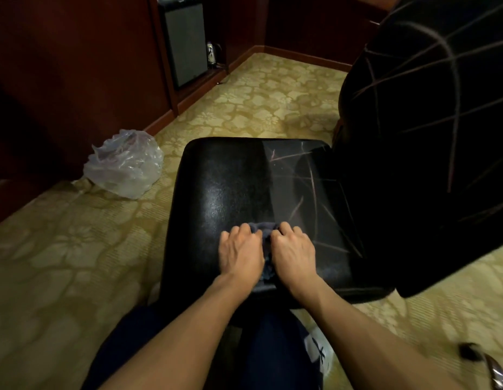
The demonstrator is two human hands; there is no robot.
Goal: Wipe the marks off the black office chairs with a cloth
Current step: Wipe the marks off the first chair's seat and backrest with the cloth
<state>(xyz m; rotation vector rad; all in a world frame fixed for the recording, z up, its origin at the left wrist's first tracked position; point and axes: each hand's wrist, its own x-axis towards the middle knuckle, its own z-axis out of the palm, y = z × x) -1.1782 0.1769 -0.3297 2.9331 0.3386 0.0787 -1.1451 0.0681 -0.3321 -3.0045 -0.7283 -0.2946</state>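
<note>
nearest the camera are the person's dark trousers (272,347) and two bare forearms reaching forward over the near edge of the black chair seat (230,187), with a shiny chair-base leg (492,370) on the carpet at lower right; the left hand (240,254) and right hand (293,256) lie side by side on the seat, knuckles up, fingers curled down into a dark grey cloth (265,243) that is bunched between and under them; the cloth's long axis runs from the near edge of the seat away from the person, its far end poking out past the fingertips; beyond the hands, the left half of the seat looks glossy, while the right half carries thin pale marks (306,175) crossing at angles; the backrest (427,136) rises at the right, also streaked with pale lines; farther off, a crumpled clear plastic bag (123,164) sits on the patterned yellow carpet (258,94), left of the seat, and a dark wooden cabinet (75,66) stands behind
</note>
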